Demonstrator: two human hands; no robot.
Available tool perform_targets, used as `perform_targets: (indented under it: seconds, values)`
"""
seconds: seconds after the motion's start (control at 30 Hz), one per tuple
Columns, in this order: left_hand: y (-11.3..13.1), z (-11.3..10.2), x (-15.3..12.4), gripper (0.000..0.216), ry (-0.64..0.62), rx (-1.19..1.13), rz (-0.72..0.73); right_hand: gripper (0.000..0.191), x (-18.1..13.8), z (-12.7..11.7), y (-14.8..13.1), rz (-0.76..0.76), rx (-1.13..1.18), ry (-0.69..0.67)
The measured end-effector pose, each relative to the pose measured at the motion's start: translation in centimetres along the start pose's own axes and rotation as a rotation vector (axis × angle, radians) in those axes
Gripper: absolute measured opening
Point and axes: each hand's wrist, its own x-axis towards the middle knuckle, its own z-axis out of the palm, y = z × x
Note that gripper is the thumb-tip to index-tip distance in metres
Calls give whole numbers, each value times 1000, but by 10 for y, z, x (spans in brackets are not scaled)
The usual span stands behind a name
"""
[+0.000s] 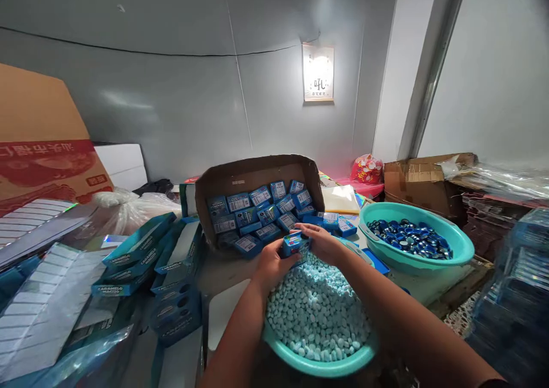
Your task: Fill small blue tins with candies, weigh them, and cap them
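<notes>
A small blue printed box (292,243) is gripped between the thumb and fingers of my left hand (274,262), just above the far rim of a basin. My right hand (321,244) is closed at the right end of that same box, its fingertips on the top edge; its palm side is hidden. Below both hands sits the turquoise basin (319,368), filled with pale blue candy-like pieces (317,314). Right behind the hands, a brown carton (257,171) lies tipped towards me with several similar blue boxes (238,201) in it.
At right stands another turquoise basin (461,245) holding shiny dark-blue wrapped pieces (409,239). Flat blue display trays (137,251) are stacked at left, beside a large red-printed carton (47,148). Clear plastic containers (514,296) stand at the right edge.
</notes>
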Motion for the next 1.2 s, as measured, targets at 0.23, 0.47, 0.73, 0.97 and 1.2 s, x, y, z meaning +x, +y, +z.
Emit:
perform_targets:
  seconds: [0.23, 0.47, 0.73, 0.97, 1.2]
  values:
    - [27, -40, -35, 62, 430, 84, -63, 50, 2, -6, 15, -74, -853, 64]
    - [20, -123, -94, 63, 369, 132, -309, 44, -4, 16, 13, -42, -1412, -198]
    - [-9, -112, -114, 75, 201, 133, -375, 29, 27, 66, -1, 163, -1808, -300]
    - [-4, -115, -123, 58, 465, 269, -109, 44, -7, 64, -21, 112, -1905, -422]
    - [11, -105, -125, 22, 714, 328, -2, 17, -20, 88, -1, -148, -1994, -584]
